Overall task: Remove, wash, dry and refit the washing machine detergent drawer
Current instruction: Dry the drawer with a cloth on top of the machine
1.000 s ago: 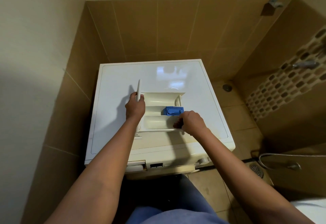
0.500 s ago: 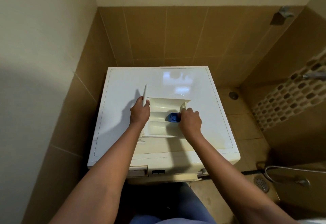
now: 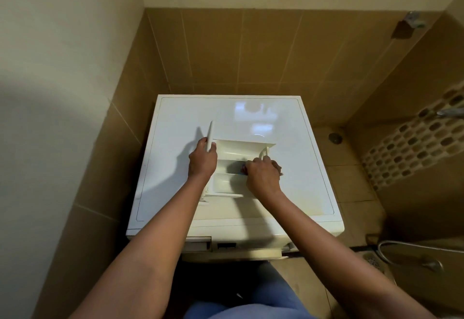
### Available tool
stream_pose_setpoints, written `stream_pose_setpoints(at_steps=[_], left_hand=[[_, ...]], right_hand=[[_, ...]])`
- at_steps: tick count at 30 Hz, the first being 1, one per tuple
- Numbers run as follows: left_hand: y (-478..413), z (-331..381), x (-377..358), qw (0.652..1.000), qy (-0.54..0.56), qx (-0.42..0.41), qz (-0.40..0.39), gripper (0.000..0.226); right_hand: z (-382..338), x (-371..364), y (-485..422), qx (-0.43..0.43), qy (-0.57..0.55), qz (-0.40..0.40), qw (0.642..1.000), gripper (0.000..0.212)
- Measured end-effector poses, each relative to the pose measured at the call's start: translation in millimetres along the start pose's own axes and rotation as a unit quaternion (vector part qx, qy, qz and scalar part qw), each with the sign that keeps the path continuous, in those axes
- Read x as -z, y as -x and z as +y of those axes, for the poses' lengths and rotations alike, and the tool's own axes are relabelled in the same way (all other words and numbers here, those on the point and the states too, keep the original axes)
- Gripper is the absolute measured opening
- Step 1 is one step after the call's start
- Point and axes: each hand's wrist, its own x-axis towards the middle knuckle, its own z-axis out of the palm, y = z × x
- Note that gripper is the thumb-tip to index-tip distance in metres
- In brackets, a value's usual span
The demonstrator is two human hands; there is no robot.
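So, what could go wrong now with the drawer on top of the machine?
The cream plastic detergent drawer rests on the glossy white washing machine top; a hard pull may slide it off.
The right hand curls its fingers round the small blue plastic insert; forcing it might snap a clip.
The left hand grips only the drawer's thin front panel, which could flex.

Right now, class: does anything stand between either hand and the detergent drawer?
Nothing visible does. The left hand grips the detergent drawer by its front panel; the right hand curls over the blue insert inside it.
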Motion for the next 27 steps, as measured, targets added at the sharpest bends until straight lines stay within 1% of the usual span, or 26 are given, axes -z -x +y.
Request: stream_pose_setpoints(at_steps=[2,4,5,7,8,10,12,14,15,16,17,18,19,20,21,23,24,25,26,27], left_hand=[[-0.1,-1.4,0.3,1.000,0.000,-0.003,-0.004,0.037],[-0.8,-2.3,-0.2,1.000,0.001,-0.004,-0.006,0.037],[-0.9,-2.6,-0.3,1.000,0.000,-0.002,-0.006,0.037],[-1.3,-1.8,-0.6,1.000,0.000,0.002,-0.001,0.037],[-1.4,-1.0,-1.2,1.000,-0.002,0.003,0.000,0.037],[-1.7,-0.9,-1.5,1.000,-0.006,0.006,0.004,0.036],[-1.8,-1.0,-1.1,1.000,-0.010,0.008,0.004,0.036],[-2.5,-1.5,-1.3,1.000,-0.013,0.008,0.003,0.038],[-2.8,-2.3,-1.3,1.000,-0.014,0.007,0.002,0.038],[-3.3,-3.0,-1.0,1.000,-0.013,0.006,0.002,0.039],[-3.7,-4.0,-0.6,1.000,-0.011,0.005,0.001,0.040],[-3.9,-4.9,-0.4,1.000,-0.009,0.003,-0.001,0.041],[-4.5,-5.9,-0.2,1.000,-0.010,0.000,-0.004,0.041],[-4.7,-6.3,-0.2,1.000,-0.013,-0.002,-0.006,0.042],[-4.9,-6.5,-0.1,1.000,-0.015,-0.002,-0.008,0.042],[-4.5,-5.9,-0.5,1.000,-0.015,0.000,-0.010,0.041],[-4.4,-5.3,-0.4,1.000,-0.014,0.001,-0.010,0.041],[-4.5,-4.9,-0.6,1.000,-0.014,0.001,-0.010,0.040],[-4.7,-4.4,-0.9,1.000,-0.016,0.000,-0.010,0.040],[-4.9,-4.4,-0.9,1.000,-0.019,-0.001,-0.009,0.040]], right_hand=[[9.9,5.3,-1.7,0.017,-0.038,-0.011,0.999,0.031],[31.7,10.8,-3.1,-0.010,-0.096,-0.029,0.995,0.027],[37.9,11.5,-2.3,-0.030,-0.101,-0.034,0.994,0.027],[29.9,12.5,-0.7,-0.050,-0.056,-0.033,0.997,0.028],[18.5,12.0,-0.7,-0.041,-0.035,-0.031,0.998,0.028],[-6.9,9.4,-1.5,0.011,-0.029,-0.022,0.999,0.032],[-23.0,9.4,-2.9,0.066,-0.058,-0.006,0.996,0.033],[-25.3,16.0,-7.1,0.083,-0.110,-0.024,0.990,0.026],[-22.2,20.4,-10.7,0.068,-0.167,-0.052,0.982,0.022],[-17.8,26.0,-14.2,0.043,-0.247,-0.088,0.964,0.019],[-12.2,31.8,-17.0,0.011,-0.330,-0.120,0.936,0.016],[-5.3,37.2,-19.0,-0.023,-0.394,-0.131,0.910,0.015],[2.2,42.9,-21.8,-0.056,-0.438,-0.113,0.890,0.013],[10.1,48.7,-25.3,-0.089,-0.465,-0.071,0.878,0.012],[18.2,54.0,-30.4,-0.118,-0.469,-0.015,0.875,0.010],[31.4,60.7,-40.5,-0.146,-0.447,0.073,0.879,0.012],[34.7,62.3,-45.9,-0.143,-0.431,0.088,0.887,0.014],[35.1,61.7,-50.5,-0.133,-0.408,0.081,0.899,0.017],[32.8,58.5,-54.1,-0.116,-0.378,0.052,0.917,0.019],[27.9,51.2,-56.4,-0.090,-0.331,0.004,0.939,0.021]])
